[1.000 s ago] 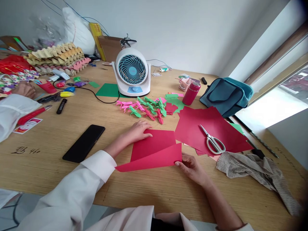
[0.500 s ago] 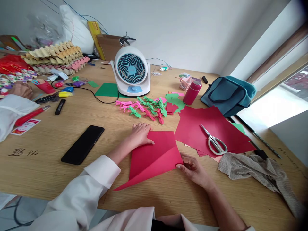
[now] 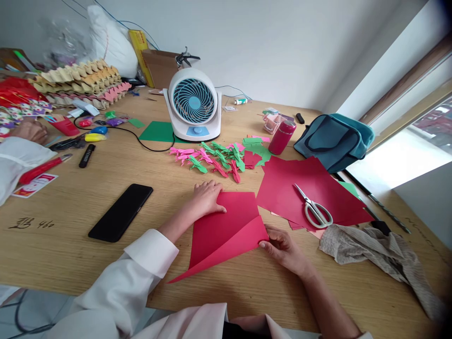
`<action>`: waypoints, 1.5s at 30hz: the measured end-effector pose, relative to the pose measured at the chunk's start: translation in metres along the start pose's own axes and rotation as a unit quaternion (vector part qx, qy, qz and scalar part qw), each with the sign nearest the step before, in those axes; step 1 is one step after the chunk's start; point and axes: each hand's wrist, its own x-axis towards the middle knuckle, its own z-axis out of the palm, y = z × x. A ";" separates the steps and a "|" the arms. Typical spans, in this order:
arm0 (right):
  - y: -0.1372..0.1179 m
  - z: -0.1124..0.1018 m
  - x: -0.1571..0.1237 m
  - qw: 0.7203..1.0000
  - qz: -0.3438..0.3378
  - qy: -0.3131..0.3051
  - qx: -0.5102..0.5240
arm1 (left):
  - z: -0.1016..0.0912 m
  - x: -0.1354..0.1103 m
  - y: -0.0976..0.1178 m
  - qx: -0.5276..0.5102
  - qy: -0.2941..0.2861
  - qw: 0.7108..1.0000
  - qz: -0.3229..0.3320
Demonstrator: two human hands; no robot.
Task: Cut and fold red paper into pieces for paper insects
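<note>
A sheet of red paper point(image 3: 221, 228) lies on the wooden table in front of me, with its near edge lifted and bent over in a slanting fold. My left hand point(image 3: 207, 197) rests on the far left corner of the sheet, fingers flat and thumb apart. At the right edge, my right hand point(image 3: 284, 247) pinches the paper between thumb and curled fingers. Beyond the sheet lies a pile of small folded pink, green and red paper pieces point(image 3: 215, 157). White-handled scissors point(image 3: 316, 209) lie on more red sheets point(image 3: 286, 183) to the right.
A black phone point(image 3: 122, 212) lies left of my arm. A white fan point(image 3: 194, 103) stands behind the folded pieces. A red bottle point(image 3: 282, 136), a teal bag point(image 3: 332, 141) and a grey cloth point(image 3: 356, 245) sit at the right. Another person's hand point(image 3: 33, 129) shows at far left.
The bent near edge of the red paper has shifted slightly, its pointed left tip now a little lower and the folded part wider. Both hands stay nearly in place.
</note>
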 end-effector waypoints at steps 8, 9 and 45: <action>-0.001 0.000 0.000 1.000 -0.001 -0.001 0.013 | 0.001 0.001 -0.004 0.007 0.031 0.999 0.019; -0.001 0.000 0.000 1.000 -0.002 -0.003 0.018 | 0.000 0.000 -0.004 -0.004 0.039 0.999 0.029; 0.011 -0.004 0.004 0.964 0.097 0.220 0.110 | -0.058 -0.033 0.013 -0.334 -0.047 0.937 0.092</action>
